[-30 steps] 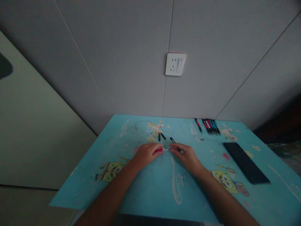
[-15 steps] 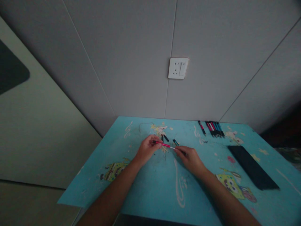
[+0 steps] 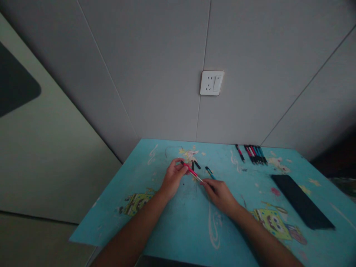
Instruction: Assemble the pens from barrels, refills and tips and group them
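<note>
My left hand [image 3: 174, 177] is closed round the upper part of a pink pen barrel [image 3: 191, 171] with a dark end. A thin pale pen refill [image 3: 199, 179] sticks out of the barrel's lower end, and the fingertips of my right hand [image 3: 218, 191] pinch it. The pen slants down to the right above the table. Just beyond my right hand lies a blue pen [image 3: 210, 172] with a black end. Two short black pieces [image 3: 197, 164] rest past the fingers of my left hand; their exact kind is too small to tell.
On the blue cartoon-printed table [image 3: 172, 230], a row of several pens [image 3: 256, 154] lies at the back right, with a single red-and-black pen [image 3: 240, 153] to its left. A flat dark rectangular pad [image 3: 302, 201] lies at the right. Behind stands a wall with a socket [image 3: 211, 83].
The pen has tilted more steeply, its right end now lower. My right hand has moved slightly left and toward me, uncovering more of the blue pen. The view has shifted slightly.
</note>
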The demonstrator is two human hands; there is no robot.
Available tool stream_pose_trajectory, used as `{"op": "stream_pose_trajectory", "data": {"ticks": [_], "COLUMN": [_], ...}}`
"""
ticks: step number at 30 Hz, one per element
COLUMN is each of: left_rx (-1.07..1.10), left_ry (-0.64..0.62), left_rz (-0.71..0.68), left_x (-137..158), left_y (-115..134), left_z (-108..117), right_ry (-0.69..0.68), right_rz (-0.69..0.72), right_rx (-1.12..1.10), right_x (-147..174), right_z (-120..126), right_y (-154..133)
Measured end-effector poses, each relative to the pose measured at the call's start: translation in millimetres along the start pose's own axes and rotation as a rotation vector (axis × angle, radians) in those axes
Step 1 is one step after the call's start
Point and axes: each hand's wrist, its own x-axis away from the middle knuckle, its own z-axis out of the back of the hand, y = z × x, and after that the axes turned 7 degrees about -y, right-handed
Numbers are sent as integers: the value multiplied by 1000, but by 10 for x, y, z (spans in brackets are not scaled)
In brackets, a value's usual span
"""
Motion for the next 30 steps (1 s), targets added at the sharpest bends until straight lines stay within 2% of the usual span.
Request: {"op": "stream_pose_trajectory", "data": {"ticks": [8, 16, 19, 22, 27, 30], "left_rx": [-19, -49, -205, -454, -737, -797], "left_ry": [-31, -49, -81, -181, -405, -447], "left_rz": [17, 31, 76, 102, 6, -17], "left_x": [1, 11, -9, -14, 44, 63], "left_y": [-7, -9, -4, 9, 69, 94], "left_z": [6, 10, 102, 186, 162, 136], "right_ry": [11, 83, 138, 203, 214, 218], "right_rz": [-29, -40, -16, -49, -85, -45], "right_rx": [1, 33, 18, -10, -145, -170], "right_x": [14, 15, 15, 9, -13, -42], "right_z": [3, 4, 76, 163, 227, 217], "right_y": [-37, -6, 63, 147, 147, 110]}}
